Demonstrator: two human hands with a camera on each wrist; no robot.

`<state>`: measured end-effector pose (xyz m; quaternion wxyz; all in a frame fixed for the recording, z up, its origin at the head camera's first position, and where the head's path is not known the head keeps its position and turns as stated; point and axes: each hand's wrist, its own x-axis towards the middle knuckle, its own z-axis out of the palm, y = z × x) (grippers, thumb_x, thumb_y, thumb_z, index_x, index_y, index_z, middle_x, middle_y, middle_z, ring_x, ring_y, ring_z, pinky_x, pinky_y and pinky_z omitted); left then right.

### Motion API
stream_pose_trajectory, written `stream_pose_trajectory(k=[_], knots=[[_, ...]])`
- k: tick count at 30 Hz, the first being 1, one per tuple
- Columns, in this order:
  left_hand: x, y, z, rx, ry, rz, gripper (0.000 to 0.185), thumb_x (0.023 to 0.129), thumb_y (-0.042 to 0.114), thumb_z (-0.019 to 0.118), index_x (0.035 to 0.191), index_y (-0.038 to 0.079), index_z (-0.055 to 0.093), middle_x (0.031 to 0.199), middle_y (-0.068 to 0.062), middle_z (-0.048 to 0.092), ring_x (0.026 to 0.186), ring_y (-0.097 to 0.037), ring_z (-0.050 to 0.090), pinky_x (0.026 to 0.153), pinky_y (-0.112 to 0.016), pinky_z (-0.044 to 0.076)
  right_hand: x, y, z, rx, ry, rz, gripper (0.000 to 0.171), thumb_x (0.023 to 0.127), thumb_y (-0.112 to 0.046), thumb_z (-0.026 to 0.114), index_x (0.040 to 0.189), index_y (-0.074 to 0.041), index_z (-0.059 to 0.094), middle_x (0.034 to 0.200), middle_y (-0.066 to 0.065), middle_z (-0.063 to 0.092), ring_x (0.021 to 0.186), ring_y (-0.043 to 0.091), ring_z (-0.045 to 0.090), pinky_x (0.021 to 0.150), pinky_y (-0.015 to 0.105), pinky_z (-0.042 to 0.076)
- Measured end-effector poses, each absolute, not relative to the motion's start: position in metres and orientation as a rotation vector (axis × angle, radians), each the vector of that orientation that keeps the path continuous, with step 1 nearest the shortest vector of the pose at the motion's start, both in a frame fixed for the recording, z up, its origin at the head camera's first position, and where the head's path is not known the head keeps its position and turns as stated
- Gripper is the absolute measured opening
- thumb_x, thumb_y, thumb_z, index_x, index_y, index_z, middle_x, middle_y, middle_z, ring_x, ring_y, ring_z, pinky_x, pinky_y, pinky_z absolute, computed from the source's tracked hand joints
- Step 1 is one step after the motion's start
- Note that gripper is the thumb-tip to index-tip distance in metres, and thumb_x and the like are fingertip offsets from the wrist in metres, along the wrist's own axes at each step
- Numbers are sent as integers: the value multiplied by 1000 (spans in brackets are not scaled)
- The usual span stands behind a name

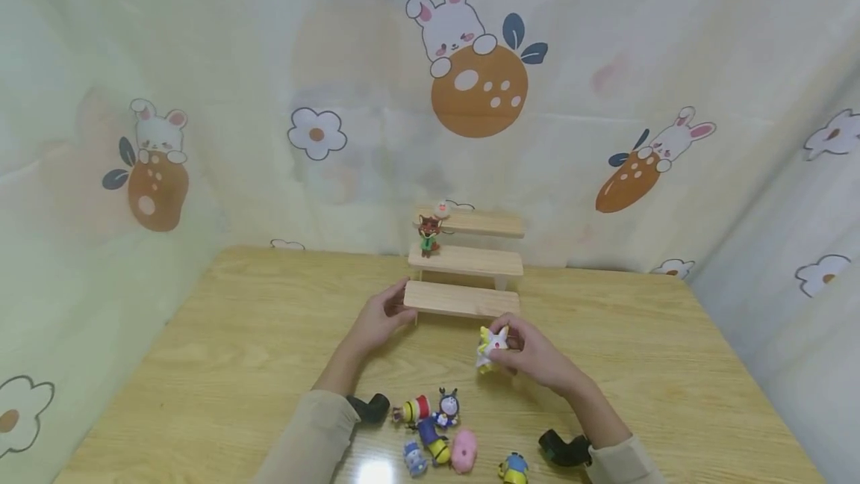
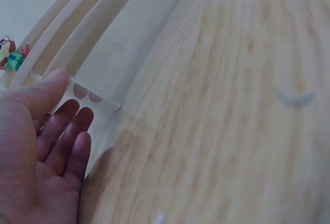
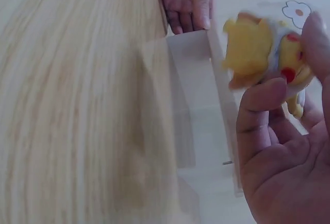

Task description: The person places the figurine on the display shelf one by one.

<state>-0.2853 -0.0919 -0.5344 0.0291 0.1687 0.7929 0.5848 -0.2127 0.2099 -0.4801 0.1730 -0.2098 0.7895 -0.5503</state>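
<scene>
My right hand [image 1: 534, 353] pinches a small yellow-and-white toy figurine [image 1: 492, 349] with pointed ears, just in front of a wooden three-tier display shelf [image 1: 463, 299]. Round red spots show on the figurine [image 3: 252, 49] in the right wrist view, where thumb and fingers hold it at one end. At the left end of the lowest tier, my left hand [image 1: 379, 322] rests against the shelf. Its thumb touches the board's end and its loosely bent fingers lie by the clear side support [image 2: 95, 98] in the left wrist view.
A fox figurine [image 1: 428, 236] stands on the middle tier's left end, with a small pale figure [image 1: 441, 209] on the top tier. Several toys, among them a pink one [image 1: 464, 450], lie near the front. Black curved pieces [image 1: 564, 448] lie by both forearms.
</scene>
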Motion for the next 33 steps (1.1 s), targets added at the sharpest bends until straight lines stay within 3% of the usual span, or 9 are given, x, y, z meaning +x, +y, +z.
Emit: stream_pose_trajectory(k=[6, 9, 19, 26, 33], knots=[[-284, -88, -536, 558, 2448, 1791, 69, 88, 22, 68, 146, 6, 35, 130, -18, 57, 111, -28, 60, 97, -36, 50, -209, 219, -474, -622, 2240, -1657, 35, 93, -15, 60, 123, -1, 47, 103, 11, 56, 81, 26, 62, 69, 44, 57], [-278, -89, -540, 536, 2459, 1762, 69, 88, 22, 68, 146, 7, 36, 130, -17, 58, 109, -27, 61, 97, -36, 50, -206, 221, -471, -592, 2246, -1668, 38, 92, -17, 62, 124, -2, 47, 106, 11, 56, 84, 28, 63, 74, 47, 56], [-274, -94, -536, 514, 2458, 1810, 67, 87, 18, 69, 145, 7, 37, 130, -16, 58, 111, -27, 60, 97, -35, 50, -228, 214, -433, -509, 2353, -1727, 44, 89, -15, 66, 126, 1, 49, 105, 12, 57, 79, 20, 65, 72, 33, 57], [-278, -92, -532, 490, 2444, 1817, 66, 87, 14, 68, 145, 6, 38, 131, -17, 57, 111, -28, 60, 97, -37, 50, -264, 203, -385, -464, 2650, -1553, 45, 89, -25, 67, 128, -8, 54, 114, 17, 60, 89, 19, 64, 75, 26, 56], [-280, -91, -528, 496, 2451, 1813, 66, 87, 12, 68, 145, 6, 37, 130, -17, 58, 109, -28, 61, 96, -35, 51, -294, 189, -349, -394, 2918, -1385, 42, 84, -35, 72, 122, -18, 62, 105, 11, 67, 100, 24, 63, 74, 27, 52]])
